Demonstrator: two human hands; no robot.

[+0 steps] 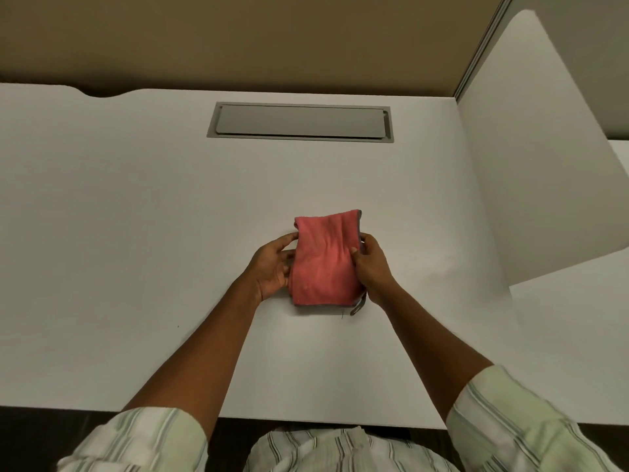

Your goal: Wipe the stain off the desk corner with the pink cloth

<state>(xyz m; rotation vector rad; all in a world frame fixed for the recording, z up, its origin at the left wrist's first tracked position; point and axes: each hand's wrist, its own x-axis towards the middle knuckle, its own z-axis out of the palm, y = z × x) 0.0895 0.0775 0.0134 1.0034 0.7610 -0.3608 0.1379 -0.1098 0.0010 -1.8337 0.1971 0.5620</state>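
Observation:
A folded pink cloth (326, 258) with a grey hem and a small grey loop lies in the middle of the white desk (136, 216). My left hand (272, 267) grips its left edge, fingers curled around the fold. My right hand (372, 267) pinches its right edge, thumb on top. Both hands hold the cloth just above or on the desktop; I cannot tell which. A tiny dark speck (178, 326) marks the desk to the lower left. No stain shows at the far right corner (446, 103).
A grey cable-tray lid (301, 121) is set into the desk at the back. A white divider panel (544, 148) stands along the right side. A tan wall panel runs behind the desk. The desk's front edge is near my body.

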